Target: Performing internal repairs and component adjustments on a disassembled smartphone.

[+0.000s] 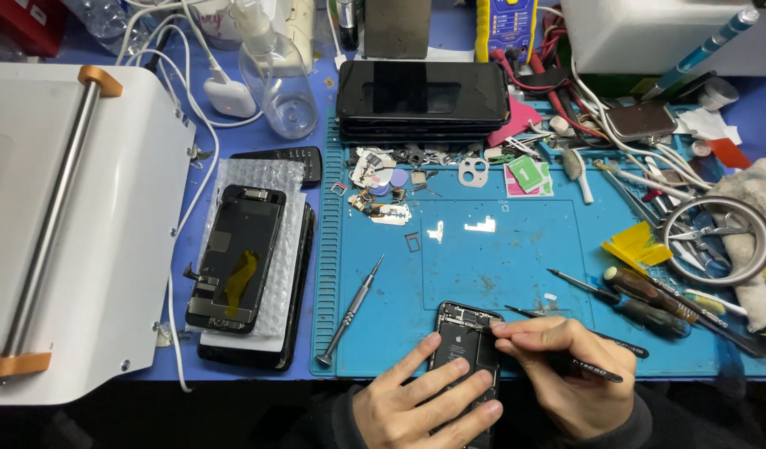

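An opened black phone [466,341] lies at the near edge of the blue work mat [516,249], its insides showing. My left hand [425,399] rests flat across its lower half, fingers spread and pressing it down. My right hand [562,370] pinches black tweezers [595,364] like a pen, with the fingertips at the phone's upper right corner. Just above them lies a thin black tool [524,313].
A screwdriver [348,312] lies left of the phone. A detached screen [236,258] sits on bubble wrap. Stacked phones [423,96], loose small parts [383,187], more screwdrivers [649,303] and cables crowd the mat. A white machine [75,224] stands at left.
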